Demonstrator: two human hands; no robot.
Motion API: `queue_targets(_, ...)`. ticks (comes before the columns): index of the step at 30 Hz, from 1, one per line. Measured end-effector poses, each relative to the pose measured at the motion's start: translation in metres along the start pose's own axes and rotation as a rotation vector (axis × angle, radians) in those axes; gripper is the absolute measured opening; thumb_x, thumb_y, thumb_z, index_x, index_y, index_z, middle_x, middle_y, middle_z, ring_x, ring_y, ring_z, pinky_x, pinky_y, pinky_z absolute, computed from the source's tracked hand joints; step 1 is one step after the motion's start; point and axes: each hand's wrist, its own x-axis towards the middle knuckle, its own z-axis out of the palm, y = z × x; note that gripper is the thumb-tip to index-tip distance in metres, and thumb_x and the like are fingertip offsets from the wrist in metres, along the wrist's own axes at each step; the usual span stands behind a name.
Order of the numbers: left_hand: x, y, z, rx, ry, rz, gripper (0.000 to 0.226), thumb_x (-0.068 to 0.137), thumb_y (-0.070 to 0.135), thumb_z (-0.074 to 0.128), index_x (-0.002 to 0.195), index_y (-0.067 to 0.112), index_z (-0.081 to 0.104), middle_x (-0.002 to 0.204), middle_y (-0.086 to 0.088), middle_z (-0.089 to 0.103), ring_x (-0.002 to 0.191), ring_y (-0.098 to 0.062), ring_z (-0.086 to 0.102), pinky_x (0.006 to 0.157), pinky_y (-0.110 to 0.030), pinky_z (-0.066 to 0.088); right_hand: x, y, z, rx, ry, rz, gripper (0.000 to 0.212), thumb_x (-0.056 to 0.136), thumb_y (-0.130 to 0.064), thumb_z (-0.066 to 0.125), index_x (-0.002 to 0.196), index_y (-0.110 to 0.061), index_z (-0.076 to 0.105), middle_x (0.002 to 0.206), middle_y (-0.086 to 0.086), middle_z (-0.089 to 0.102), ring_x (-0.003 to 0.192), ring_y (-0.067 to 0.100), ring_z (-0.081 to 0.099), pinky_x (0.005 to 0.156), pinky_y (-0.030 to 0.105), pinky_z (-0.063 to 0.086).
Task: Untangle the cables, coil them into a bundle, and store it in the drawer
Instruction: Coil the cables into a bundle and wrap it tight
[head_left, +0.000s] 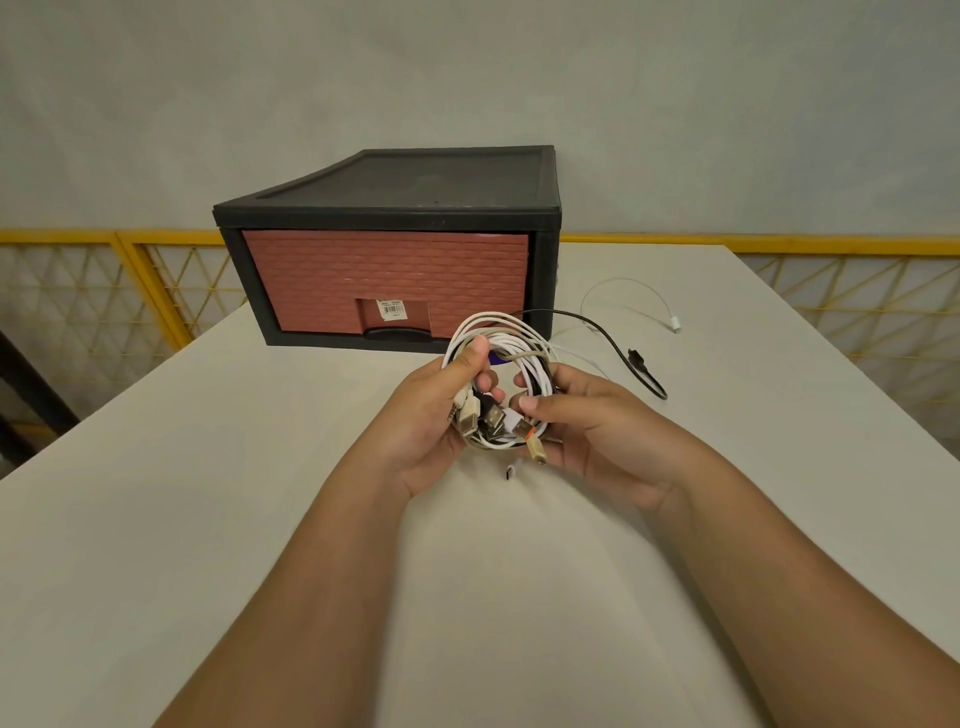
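Note:
A coil of white and black cables (511, 343) hangs above the table between both hands. My left hand (434, 415) grips its left side, thumb over the loops, with several USB plugs (485, 415) sticking out below. My right hand (587, 421) pinches the coil's right side. A black cable tail (618, 353) and a thin white cable tail (634, 291) trail from the coil onto the table at the right. Behind the coil stands the black drawer unit (395, 208), its brick-patterned red drawer (384, 275) closed.
The white table (208, 519) carries everything. A small white plug (511, 472) lies on it under the hands. A yellow mesh fence (104, 291) runs behind the table, in front of a plain wall.

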Motion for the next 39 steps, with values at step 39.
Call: queue_targets(39, 0.002, -0.006, 0.008, -0.099, -0.013, 0.032, 0.037, 0.098, 0.029, 0.055, 0.065, 0.024, 0.069, 0.066, 0.003, 0.045, 0.063, -0.01, 0.054, 0.062, -0.027, 0.055, -0.001, -0.011, -0.004, -0.302, 0.359, -0.013, 0.049, 0.097, -0.05, 0.043, 0.107, -0.011, 0.07, 0.099, 0.009, 0.074, 0.079, 0.017, 0.069, 0.064, 0.028, 0.055)
